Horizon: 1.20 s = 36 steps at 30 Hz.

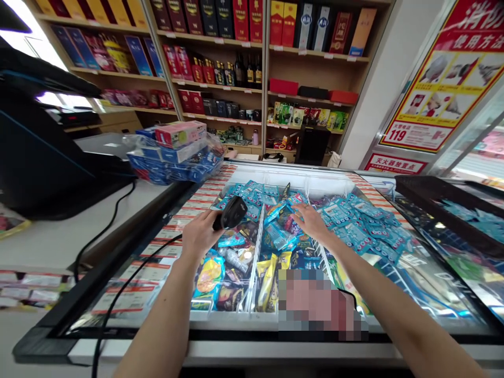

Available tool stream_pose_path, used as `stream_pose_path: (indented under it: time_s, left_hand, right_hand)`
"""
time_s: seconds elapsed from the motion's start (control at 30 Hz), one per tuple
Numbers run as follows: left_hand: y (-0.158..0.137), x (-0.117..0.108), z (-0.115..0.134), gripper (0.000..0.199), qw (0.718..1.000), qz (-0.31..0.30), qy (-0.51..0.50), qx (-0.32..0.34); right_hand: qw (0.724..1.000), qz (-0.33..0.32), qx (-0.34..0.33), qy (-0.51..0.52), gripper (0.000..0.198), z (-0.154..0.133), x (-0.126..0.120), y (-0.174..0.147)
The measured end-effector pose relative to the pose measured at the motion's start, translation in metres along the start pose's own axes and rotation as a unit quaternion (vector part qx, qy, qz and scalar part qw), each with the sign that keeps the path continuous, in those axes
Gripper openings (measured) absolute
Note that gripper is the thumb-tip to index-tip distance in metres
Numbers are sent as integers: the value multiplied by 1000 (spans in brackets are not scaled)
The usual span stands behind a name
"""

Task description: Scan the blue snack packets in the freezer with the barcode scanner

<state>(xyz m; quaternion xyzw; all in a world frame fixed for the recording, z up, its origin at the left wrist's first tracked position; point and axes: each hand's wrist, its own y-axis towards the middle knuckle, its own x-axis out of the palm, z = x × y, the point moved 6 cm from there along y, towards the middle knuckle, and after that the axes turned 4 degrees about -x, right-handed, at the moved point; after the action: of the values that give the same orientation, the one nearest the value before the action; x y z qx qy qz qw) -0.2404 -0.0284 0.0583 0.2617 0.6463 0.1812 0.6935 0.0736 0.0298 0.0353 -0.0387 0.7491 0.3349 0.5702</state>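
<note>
My left hand [200, 233] is closed around a black handheld barcode scanner [233, 212]. A black cable trails from it toward the lower left. My right hand [309, 220] reaches forward with its fingers stretched out, at the blue snack packets [281, 233] in the middle; whether the fingertips touch a packet is unclear. Below both hands is a glass-topped chest freezer [220, 336], with white wire dividers [258, 252] between the packets. More light-blue packets [354, 226] are heaped to the right of my right hand, and another pile [252, 194] lies beyond the scanner.
Plastic-wrapped blue boxes [173, 157] sit on the left counter, beside a black checkout terminal [43, 142]. A dark tray [452, 205] of blue packets is at the right. Shelves [214, 39] of boxed bottles line the back. A pixelated patch hides part of the freezer's near edge.
</note>
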Motion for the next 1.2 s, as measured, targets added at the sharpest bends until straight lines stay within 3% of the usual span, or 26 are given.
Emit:
stream_pose_path:
  time_s: [0.1, 0.23, 0.5, 0.6, 0.73, 0.83, 1.0, 1.2]
  left_hand:
    - [2, 0, -7, 31, 1000, -7, -6, -20]
    - [3, 1, -15, 32, 998, -12, -14, -56]
    - [11, 4, -26, 34, 993, -5, -15, -117]
    - [24, 10, -33, 39, 991, -38, -11, -124]
    - [43, 23, -36, 40, 980, -145, 7, -138]
    - [51, 27, -31, 42, 974, -188, 10, -124]
    - [47, 26, -16, 44, 970, -228, 7, -89]
    - [32, 16, 14, 43, 972, -233, -8, -29]
  right_hand:
    - [998, 10, -44, 37, 53, -20, 16, 35]
    - [999, -8, -31, 35, 61, -37, 39, 80]
    - [990, -113, 18, 77, 67, -57, 75, 145]
    - [981, -165, 35, 93, 69, -62, 88, 158]
    - [978, -187, 31, 90, 70, -63, 100, 163]
    - [980, -182, 13, 78, 67, -61, 100, 160]
    - [979, -188, -21, 70, 60, -59, 88, 138]
    - [984, -164, -26, 57, 56, -53, 63, 93]
